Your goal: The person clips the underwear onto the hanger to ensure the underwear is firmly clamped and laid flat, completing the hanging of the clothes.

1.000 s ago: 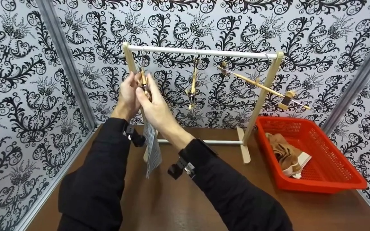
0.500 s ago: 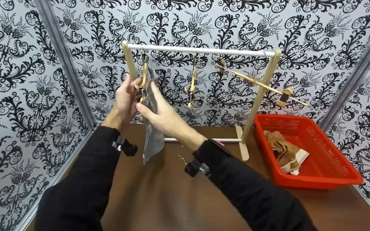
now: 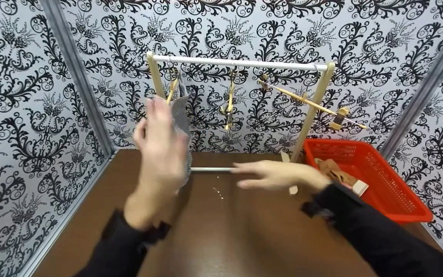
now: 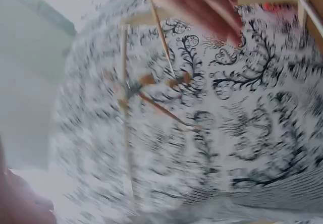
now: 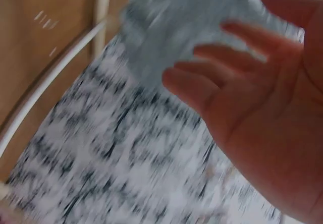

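A grey striped cloth (image 3: 181, 111) hangs at the rack's left end from a wooden clip hanger (image 3: 173, 90). My left hand (image 3: 160, 142), blurred, is raised in front of the cloth and covers part of it. Its fingers extend upward and nothing shows in its grasp; whether it touches the cloth I cannot tell. Apart from the cloth, my right hand (image 3: 273, 175) is over the table with fingers stretched leftward. In the right wrist view its palm (image 5: 267, 118) is bare, with the cloth (image 5: 176, 32) beyond the fingertips.
The rack has a white top rail (image 3: 240, 62) and wooden legs. Another clip hanger (image 3: 230, 100) hangs mid-rail, and a third hanger (image 3: 306, 100) juts out near the right post. A red basket (image 3: 402, 181) at right contains a brown garment (image 3: 333, 171).
Both hands have let go of the left hanger and striped cloth. The right hand has moved right and down. The left hand has come in front of the cloth, which stays hanging.
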A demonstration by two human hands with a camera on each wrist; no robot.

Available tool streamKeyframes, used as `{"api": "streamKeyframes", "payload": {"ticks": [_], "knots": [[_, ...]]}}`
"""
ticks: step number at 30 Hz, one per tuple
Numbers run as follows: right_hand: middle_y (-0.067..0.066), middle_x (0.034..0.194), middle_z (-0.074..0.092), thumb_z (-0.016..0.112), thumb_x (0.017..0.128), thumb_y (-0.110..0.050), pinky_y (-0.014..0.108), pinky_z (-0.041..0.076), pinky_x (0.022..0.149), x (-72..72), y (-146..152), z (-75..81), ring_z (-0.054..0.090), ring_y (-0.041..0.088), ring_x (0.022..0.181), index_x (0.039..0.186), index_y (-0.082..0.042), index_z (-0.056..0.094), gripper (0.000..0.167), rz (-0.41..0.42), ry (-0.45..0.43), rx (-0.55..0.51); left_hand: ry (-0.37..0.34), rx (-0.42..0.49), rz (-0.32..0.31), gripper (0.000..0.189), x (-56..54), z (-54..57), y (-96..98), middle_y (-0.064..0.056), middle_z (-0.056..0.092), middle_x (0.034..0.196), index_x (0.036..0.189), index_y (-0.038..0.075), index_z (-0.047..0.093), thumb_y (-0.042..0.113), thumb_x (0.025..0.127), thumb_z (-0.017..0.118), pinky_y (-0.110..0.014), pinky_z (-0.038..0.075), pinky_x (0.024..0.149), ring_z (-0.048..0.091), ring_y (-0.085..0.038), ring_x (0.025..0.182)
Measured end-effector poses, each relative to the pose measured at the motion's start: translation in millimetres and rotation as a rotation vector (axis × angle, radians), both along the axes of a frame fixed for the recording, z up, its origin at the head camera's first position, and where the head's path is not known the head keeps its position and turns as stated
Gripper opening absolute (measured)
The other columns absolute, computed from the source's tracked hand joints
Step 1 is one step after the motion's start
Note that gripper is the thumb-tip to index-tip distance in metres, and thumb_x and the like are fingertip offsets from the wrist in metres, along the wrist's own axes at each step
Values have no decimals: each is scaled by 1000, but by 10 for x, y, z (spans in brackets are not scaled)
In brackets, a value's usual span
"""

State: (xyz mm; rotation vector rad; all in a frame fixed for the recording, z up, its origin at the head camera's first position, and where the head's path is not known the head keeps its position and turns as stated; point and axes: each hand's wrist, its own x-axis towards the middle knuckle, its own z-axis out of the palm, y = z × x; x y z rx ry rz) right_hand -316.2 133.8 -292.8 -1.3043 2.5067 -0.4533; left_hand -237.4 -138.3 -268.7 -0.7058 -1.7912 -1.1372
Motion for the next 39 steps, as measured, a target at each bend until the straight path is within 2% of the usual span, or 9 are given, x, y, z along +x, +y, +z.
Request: {"api": "streamKeyframes", "payload": {"ticks": [1, 3, 11, 18, 25, 30, 34, 36, 39], "knots": [[5, 160, 37, 52, 105, -45, 49, 26, 118, -28, 161, -23, 36, 27, 145, 156, -13, 40, 61, -24, -11, 6, 106, -92, 88, 57, 35, -56, 82, -22, 54, 142, 143, -11, 43, 34, 110, 37, -46, 26, 116, 51, -28, 134], [4, 154, 47, 53, 104, -46, 53, 33, 114, -86, 499, -74, 46, 27, 138, 153, -14, 46, 59, -89, -14, 7, 328, -250, 269, 64, 72, -224, 223, -26, 18, 160, 151, -15, 25, 29, 107, 43, -57, 2, 120, 14, -39, 152], [26, 134, 61, 66, 100, -28, 61, 45, 100, -341, 1704, -509, 61, 44, 117, 137, 5, 57, 51, -412, 147, -123, 426, -566, 164, 61, -27, -772, 767, -32, 40, 150, 144, -13, 41, 26, 100, 59, -53, 30, 116, 37, -44, 142], [41, 132, 51, 79, 90, -21, 69, 36, 102, -475, 2165, -1048, 56, 54, 115, 144, 17, 37, 78, -651, 216, -247, 373, -716, 43, 53, -237, -1316, 1232, -23, 46, 150, 143, -4, 48, 27, 101, 60, -42, 32, 117, 38, -32, 145], [44, 131, 51, 81, 86, -15, 69, 37, 101, -491, 2274, -1324, 49, 60, 119, 144, 19, 35, 81, -745, 229, -280, 201, -730, -46, 53, -487, -1745, 1693, -18, 54, 145, 143, -4, 50, 28, 102, 60, -31, 34, 114, 50, -27, 136], [36, 113, 63, 78, 87, -12, 53, 55, 80, -441, 2309, -1397, 65, 47, 94, 135, 16, 50, 62, -793, 208, -290, 131, -763, -47, 52, -678, -1895, 1986, -16, 55, 143, 142, -3, 51, 30, 103, 58, -25, 38, 108, 55, -24, 130], [18, 87, 73, 72, 89, -4, 44, 57, 60, -401, 2317, -1419, 69, 32, 68, 126, 7, 64, 39, -846, 217, -336, 67, -793, -11, 53, -787, -1966, 2124, -14, 57, 142, 143, -2, 51, 31, 102, 59, -24, 42, 105, 58, -23, 127], [21, 92, 74, 69, 89, -3, 51, 57, 70, -369, 2309, -1381, 70, 38, 76, 123, 5, 67, 35, -886, 298, -365, 35, -793, -8, 54, -802, -1973, 2163, -14, 58, 141, 143, -2, 51, 30, 101, 60, -25, 43, 105, 59, -23, 126], [28, 104, 71, 65, 90, 1, 49, 58, 66, -306, 2274, -1238, 71, 41, 78, 125, 5, 66, 35, -952, 380, -476, 6, -772, -14, 56, -788, -1948, 2184, -15, 57, 142, 145, -3, 49, 31, 102, 60, -25, 43, 105, 59, -23, 126]]}}
